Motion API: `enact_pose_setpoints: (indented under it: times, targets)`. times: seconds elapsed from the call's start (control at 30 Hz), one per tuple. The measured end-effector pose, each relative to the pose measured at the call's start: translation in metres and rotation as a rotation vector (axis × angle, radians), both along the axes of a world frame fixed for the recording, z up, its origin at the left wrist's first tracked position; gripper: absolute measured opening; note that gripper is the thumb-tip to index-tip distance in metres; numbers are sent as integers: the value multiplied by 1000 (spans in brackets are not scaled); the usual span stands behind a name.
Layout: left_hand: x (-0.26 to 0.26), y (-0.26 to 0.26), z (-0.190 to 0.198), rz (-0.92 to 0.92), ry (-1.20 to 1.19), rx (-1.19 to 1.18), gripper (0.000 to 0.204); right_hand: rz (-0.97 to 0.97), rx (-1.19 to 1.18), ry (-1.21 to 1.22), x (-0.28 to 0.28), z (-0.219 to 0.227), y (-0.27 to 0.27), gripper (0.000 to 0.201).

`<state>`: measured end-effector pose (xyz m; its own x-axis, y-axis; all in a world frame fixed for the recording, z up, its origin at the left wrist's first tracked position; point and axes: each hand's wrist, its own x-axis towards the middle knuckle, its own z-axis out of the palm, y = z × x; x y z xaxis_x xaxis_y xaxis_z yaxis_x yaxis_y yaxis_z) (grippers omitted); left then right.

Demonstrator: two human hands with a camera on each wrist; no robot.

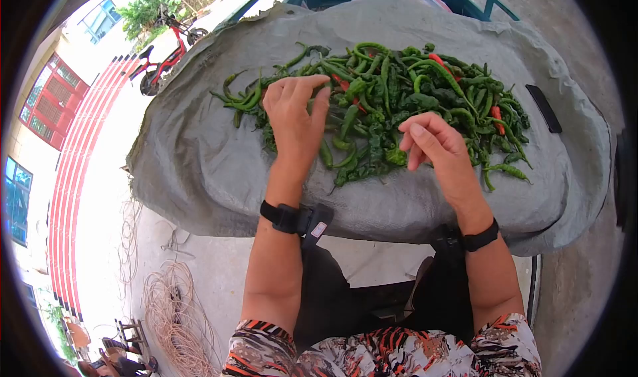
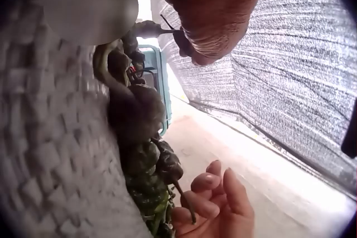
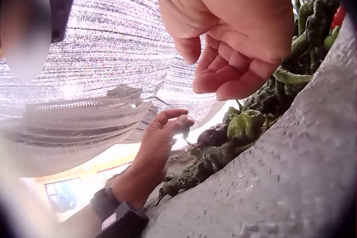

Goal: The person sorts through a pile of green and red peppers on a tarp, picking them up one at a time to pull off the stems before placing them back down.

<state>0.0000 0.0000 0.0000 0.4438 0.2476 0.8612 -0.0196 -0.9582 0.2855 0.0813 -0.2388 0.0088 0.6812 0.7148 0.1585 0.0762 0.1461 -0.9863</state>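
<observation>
A heap of mostly green peppers point(image 1: 389, 101) lies on a grey woven sheet point(image 1: 219, 157). Over the heap's left part, my left hand point(image 1: 291, 111) has its thumb and index finger bent toward each other. A small dark pepper point(image 2: 183, 44) shows at its fingertips in the left wrist view; the hand covers much of it. My right hand point(image 1: 438, 144) hovers at the near side of the heap, fingers loosely curled and holding nothing. Below it, a rounded green pepper point(image 3: 245, 126) shows in the right wrist view. Some red peppers point(image 1: 497, 119) lie among the green.
A black phone point(image 1: 543, 108) rests on the sheet at the right. Behind the sheet stands a blue-green cart frame point(image 1: 488, 6). A red bike point(image 1: 166, 61) is near striped steps point(image 1: 83, 177) at the left. Coiled cord point(image 1: 179, 310) lies on the ground.
</observation>
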Motion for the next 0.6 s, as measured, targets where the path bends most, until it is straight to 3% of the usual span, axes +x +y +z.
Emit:
enact_pose_setpoints:
  times: [0.17,0.27,0.6]
  targets:
    - [-1,-21,10,-148,-68,-82,16,-7,-9,-8,-2,2,-1,21]
    - [-4,-48,21,-524,34,-726,14,-18,17,7,-5,3,1,21]
    - [4,-70,18,-715,27,-958,12,158,-164,-71,-9,5,1,20]
